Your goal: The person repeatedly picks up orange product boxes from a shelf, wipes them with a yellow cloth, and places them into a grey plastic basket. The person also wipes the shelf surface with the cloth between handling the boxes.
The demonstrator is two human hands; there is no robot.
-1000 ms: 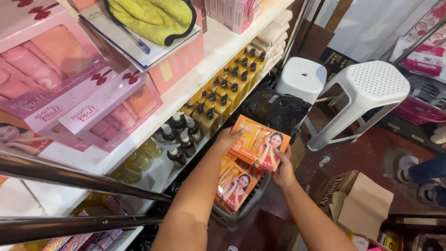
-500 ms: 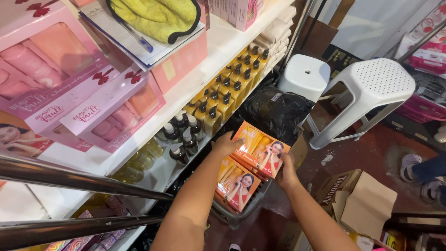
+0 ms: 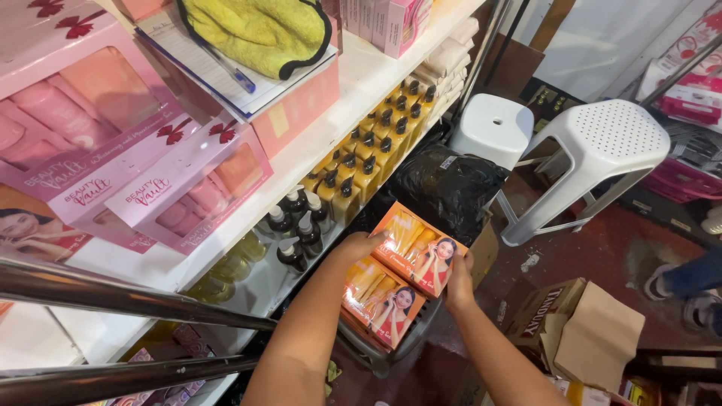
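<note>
Shop shelf [image 3: 361, 83] crowded with bottles [image 3: 361, 162]. Left hand [image 3: 359, 244] and right hand [image 3: 459, 280], fingers closed on orange box [image 3: 418, 248], lowered since a second ago toward orange stack [image 3: 380, 301] beneath.

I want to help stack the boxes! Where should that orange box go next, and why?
Probably straight down onto the matching orange box below. Both hands, left hand and right hand, hold the top orange box by its ends, just above and overlapping that one, so lowering it squarely looks like the natural small move.
</note>
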